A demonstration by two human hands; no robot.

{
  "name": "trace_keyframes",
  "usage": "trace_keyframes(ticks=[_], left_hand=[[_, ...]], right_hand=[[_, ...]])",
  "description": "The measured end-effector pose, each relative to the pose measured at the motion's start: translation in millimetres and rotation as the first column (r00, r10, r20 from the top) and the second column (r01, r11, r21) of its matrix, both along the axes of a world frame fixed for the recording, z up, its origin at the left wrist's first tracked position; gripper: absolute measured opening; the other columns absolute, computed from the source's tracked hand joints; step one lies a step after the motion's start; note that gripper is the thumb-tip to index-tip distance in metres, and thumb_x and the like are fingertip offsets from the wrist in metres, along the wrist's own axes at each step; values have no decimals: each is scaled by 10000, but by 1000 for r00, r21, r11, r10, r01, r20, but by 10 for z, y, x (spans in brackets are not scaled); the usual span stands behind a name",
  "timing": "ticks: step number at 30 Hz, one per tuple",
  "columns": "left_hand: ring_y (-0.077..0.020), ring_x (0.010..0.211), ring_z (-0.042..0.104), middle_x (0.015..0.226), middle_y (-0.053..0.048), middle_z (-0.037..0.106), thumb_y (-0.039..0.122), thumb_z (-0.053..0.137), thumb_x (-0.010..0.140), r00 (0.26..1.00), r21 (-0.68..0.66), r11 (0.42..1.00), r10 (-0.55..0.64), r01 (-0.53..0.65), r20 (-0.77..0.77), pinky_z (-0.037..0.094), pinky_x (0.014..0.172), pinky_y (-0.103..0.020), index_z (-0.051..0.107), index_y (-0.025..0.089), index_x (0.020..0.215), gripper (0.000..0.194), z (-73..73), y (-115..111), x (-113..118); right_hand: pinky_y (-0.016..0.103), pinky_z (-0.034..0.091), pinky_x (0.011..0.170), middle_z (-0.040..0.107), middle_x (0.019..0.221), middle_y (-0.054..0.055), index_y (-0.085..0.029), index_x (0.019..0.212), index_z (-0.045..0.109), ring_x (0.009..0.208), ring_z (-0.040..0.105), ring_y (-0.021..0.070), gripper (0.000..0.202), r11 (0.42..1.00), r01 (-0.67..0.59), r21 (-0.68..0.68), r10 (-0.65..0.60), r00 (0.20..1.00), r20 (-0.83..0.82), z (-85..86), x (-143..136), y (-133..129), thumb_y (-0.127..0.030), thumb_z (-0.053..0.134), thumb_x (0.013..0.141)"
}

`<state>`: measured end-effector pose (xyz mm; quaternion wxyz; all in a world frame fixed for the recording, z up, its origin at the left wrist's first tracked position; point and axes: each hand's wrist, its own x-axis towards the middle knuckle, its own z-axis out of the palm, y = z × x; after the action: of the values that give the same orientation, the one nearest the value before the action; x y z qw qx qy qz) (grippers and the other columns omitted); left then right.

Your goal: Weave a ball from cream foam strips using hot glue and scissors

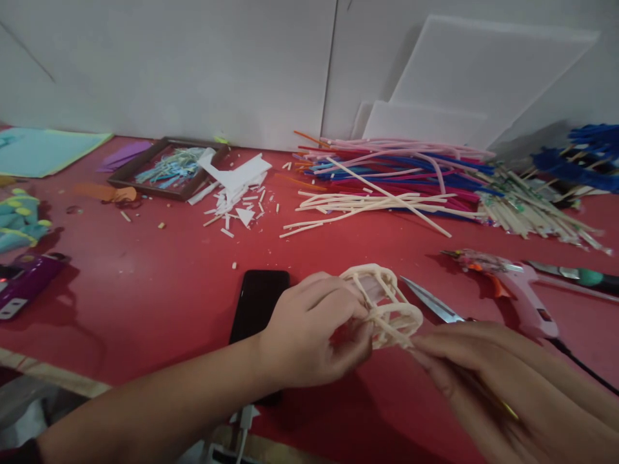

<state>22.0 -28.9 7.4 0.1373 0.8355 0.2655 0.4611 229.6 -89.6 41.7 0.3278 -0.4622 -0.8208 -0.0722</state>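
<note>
A small cage-like frame of thin cream sticks, with rounded hoops joined by short bars, is raised a little over the red table. My left hand is closed around its left side, thumb and fingers pinching a stick. At the frame's lower right, the fingertips of my right hand press together on the end of a cream strip. Pointed scissors show just behind my right hand; their handles are mostly hidden, and I cannot tell whether the hand touches them. A black phone lies partly under my left wrist.
A pink glue gun with a cord lies at right. Bundles of coloured sticks and white scraps lie along the back, beside a brown tray. White boards lean on the wall. A purple device sits at left.
</note>
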Motion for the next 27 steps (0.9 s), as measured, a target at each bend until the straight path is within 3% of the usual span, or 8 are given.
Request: trace_keyframes(ticks=[6,10,15,19,23,27], left_hand=[[-150,721,696,803,-42,744,145,613,852,999,49,999,-15,16,-32,558,697,-255,546,211,799,108,17,-41,34],[-152,702,679,793,-39,739,128,606,844,999,64,998,6,-3,-40,545,674,-259,538,210,797,117,18,-58,48],[-160,707,660,768,-38,707,135,587,832,999,-2,1000,23,-23,-40,549,668,-260,523,221,790,115,16,-60,21],[-153,690,651,774,-33,681,149,603,820,999,-50,999,-3,5,42,567,651,-250,537,215,928,142,28,-49,3],[-186,857,695,892,-68,708,140,619,792,999,-33,999,-32,34,35,593,732,-271,565,186,1053,271,49,-31,-11],[-197,969,704,1018,-106,716,157,622,856,1000,-9,1000,-8,8,1,599,846,-292,597,183,1000,149,51,-24,-16]], right_hand=[[333,515,815,782,894,-42,-296,1082,658,782,740,171,154,997,57,-55,-54,998,45,-79,134,-60,-317,535,993],[351,512,827,775,893,-23,-285,1093,649,789,735,179,176,996,64,-55,-60,995,76,-122,145,-36,-298,496,1007],[317,554,775,759,839,-13,-266,1029,674,740,732,169,165,999,52,5,-52,998,37,-55,42,53,-282,512,1005],[289,581,728,757,807,-8,-259,1014,667,708,738,163,175,998,24,55,-28,997,69,-29,19,89,-234,494,1004],[266,606,749,789,908,12,-243,1099,681,786,762,166,220,998,-52,47,40,975,219,-57,85,63,-239,488,995],[261,598,790,784,872,2,-242,1049,685,778,755,156,170,997,7,72,-23,975,223,-54,31,-7,-225,528,988]])
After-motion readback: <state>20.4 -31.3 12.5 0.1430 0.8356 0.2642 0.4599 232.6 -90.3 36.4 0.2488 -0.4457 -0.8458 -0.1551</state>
